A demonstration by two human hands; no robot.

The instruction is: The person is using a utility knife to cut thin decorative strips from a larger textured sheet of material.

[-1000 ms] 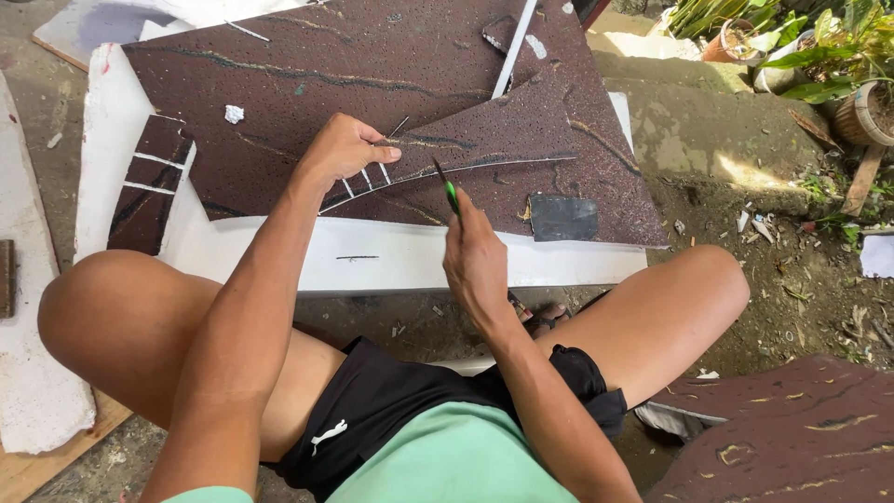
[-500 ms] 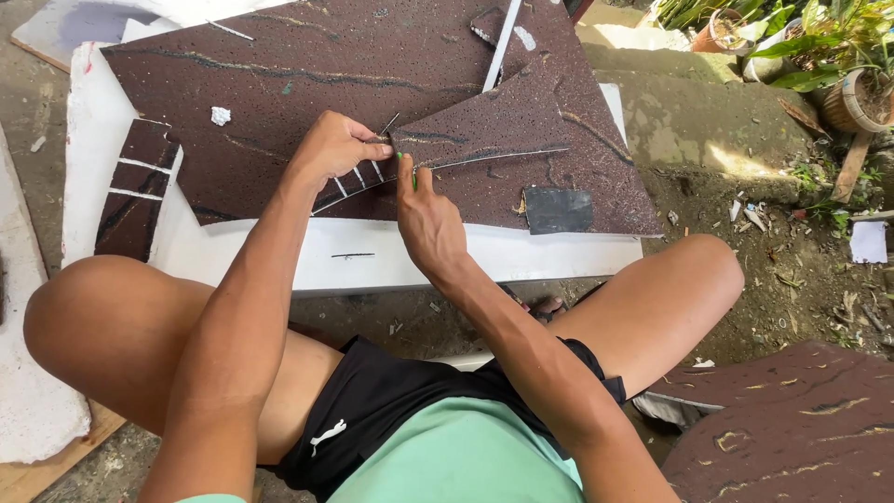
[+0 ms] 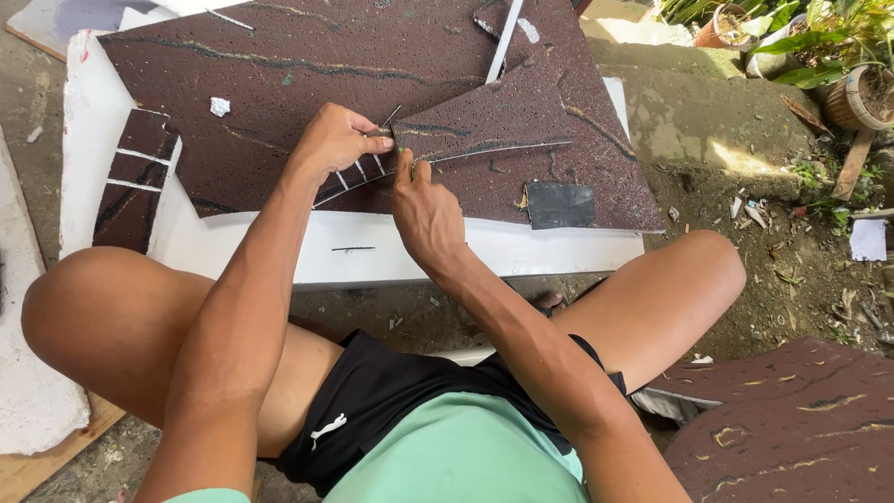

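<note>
Head view: left hand (image 3: pixel 335 140) pins the dark speckled foam sheet (image 3: pixel 307 70), fingers pressed flat; right hand (image 3: pixel 424 210) pinches a green-handled cutter (image 3: pixel 406 160). Sheet looks light, brittle; best held near the cut.

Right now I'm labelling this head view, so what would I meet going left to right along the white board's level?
Small cut strip piece → left hand → right hand → dark grey square → scrap of white paper on the ground.
</note>
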